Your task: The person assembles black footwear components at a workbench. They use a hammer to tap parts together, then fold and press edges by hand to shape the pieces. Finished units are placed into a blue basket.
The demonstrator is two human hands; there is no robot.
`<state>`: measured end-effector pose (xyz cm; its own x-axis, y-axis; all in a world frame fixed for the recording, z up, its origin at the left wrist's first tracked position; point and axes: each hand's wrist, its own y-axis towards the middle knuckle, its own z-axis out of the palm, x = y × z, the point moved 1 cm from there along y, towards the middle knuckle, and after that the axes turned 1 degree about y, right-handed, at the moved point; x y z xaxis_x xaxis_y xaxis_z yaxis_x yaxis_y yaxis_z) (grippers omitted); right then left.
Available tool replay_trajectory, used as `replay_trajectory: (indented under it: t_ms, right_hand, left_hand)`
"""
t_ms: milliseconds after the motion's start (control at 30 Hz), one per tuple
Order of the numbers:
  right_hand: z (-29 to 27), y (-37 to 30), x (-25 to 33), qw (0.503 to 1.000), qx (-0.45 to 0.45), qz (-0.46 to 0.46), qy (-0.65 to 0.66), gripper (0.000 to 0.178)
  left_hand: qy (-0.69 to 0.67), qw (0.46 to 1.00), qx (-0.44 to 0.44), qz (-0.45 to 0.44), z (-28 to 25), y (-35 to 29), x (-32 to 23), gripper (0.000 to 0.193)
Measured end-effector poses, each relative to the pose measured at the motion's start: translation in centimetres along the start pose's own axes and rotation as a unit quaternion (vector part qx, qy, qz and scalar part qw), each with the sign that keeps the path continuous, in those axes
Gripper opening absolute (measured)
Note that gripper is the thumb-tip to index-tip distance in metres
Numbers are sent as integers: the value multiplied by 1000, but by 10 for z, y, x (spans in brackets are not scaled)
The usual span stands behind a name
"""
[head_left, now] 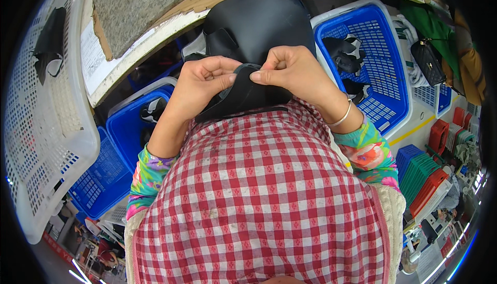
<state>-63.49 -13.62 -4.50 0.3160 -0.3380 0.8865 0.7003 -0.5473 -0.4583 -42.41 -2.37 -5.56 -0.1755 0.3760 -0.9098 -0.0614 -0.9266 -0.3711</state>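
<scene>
My left hand (202,79) pinches one side of the curved edge of a black leather-like piece (247,88) between thumb and fingers. On the other side of that edge, my right hand (292,74) grips it with the thumb in front and the fingers curled behind. The two thumbs lie a short way apart. A greyish lining shows along the edge between them. The piece is close in front of my red-and-white checked apron (259,180). Just beyond my hands lies a large, smooth black sheet (261,23), with a small flap standing up at its left.
A blue basket (380,61) with black-and-white pieces stands at the right, another blue basket (121,123) at the left. A white crate (49,123) rises at far left, holding a black piece (50,41). A worktable with a grey slab (140,4) runs along the top.
</scene>
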Motion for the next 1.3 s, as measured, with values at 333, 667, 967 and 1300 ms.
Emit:
replay_trajectory:
  t_ms: [333, 667, 967, 1300]
  right_hand:
    - [0, 5, -3, 999, -5, -3, -32, 22]
    - [10, 0, 6, 972, -54, -60, -221, 23]
    - [-8, 10, 23, 811, -96, -401, -414, 43]
    - [-12, 27, 11, 890, 42, -277, -359, 25]
  left_hand:
    - [15, 1000, -16, -22, 2, 0, -8, 24]
    - [37, 998, -20, -35, 10, 14, -12, 11]
    - [115, 991, -69, -18, 17, 12, -13, 6]
    - [350, 932, -78, 60, 17, -50, -27, 49]
